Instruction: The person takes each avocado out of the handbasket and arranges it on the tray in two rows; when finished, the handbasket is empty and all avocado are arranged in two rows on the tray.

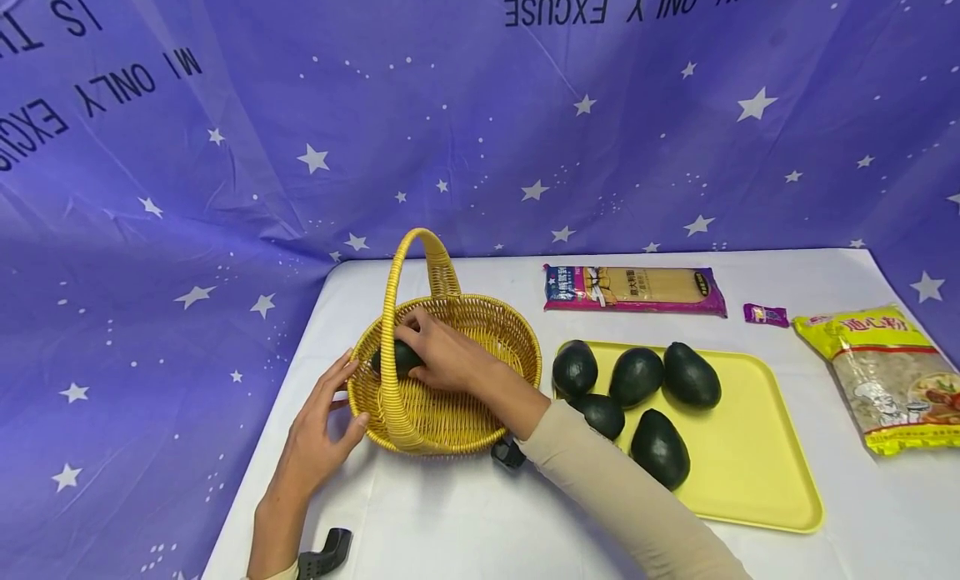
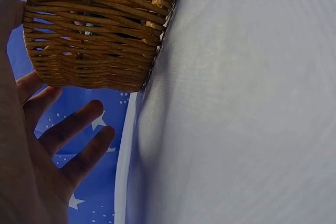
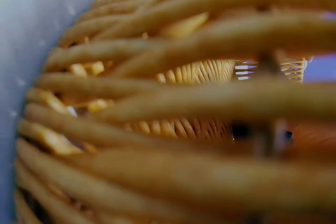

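A yellow wicker basket point(image 1: 442, 430) with a tall arched handle stands at the left of the table. Inside it, near the left wall, my right hand point(image 1: 446, 353) grips a dark green avocado point(image 1: 407, 361). Only basket weave point(image 3: 210, 98) fills most of the right wrist view, so the grip is hidden there. My left hand point(image 1: 315, 442) touches the basket's left side with its thumb and fingers spread. In the left wrist view, the fingers of that left hand point(image 2: 37, 150) look extended, some against the basket's wall. Several avocados point(image 1: 692, 376) lie on a yellow tray point(image 1: 750, 447).
Behind the tray lies a purple pack of noodles point(image 1: 645, 287), with a small purple packet point(image 1: 766, 315) to its right. A yellow-topped food bag point(image 1: 888, 380) lies at the far right. A starry purple cloth point(image 1: 480, 130) hangs behind the white table point(image 1: 450, 522).
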Motion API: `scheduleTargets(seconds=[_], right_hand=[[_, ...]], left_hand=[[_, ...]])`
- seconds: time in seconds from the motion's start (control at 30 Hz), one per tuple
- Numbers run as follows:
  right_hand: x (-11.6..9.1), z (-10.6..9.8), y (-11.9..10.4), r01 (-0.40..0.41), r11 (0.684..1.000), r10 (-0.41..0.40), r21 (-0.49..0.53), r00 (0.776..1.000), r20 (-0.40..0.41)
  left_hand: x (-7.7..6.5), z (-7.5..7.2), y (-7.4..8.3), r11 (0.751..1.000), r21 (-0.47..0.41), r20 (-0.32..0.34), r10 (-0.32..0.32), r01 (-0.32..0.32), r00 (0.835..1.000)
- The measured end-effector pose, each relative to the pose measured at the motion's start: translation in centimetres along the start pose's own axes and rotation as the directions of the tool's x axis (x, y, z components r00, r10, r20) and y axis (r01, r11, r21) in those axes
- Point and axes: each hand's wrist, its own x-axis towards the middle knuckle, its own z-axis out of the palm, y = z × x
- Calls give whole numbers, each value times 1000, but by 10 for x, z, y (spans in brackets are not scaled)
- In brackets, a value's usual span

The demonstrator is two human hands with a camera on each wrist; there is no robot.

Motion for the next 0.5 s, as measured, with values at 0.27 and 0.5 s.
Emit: scheduleTargets(seconds=[0.27, 0.5], right_hand=[[-3, -2, -1, 18, 998, -17, -54, 1000, 20], [-7, -7, -4, 10, 998, -8, -69, 999, 34]], left_hand=[[1, 1, 0, 1000, 0, -4, 11, -11, 1000], [0, -1, 1, 999, -3, 17, -38, 38, 999]])
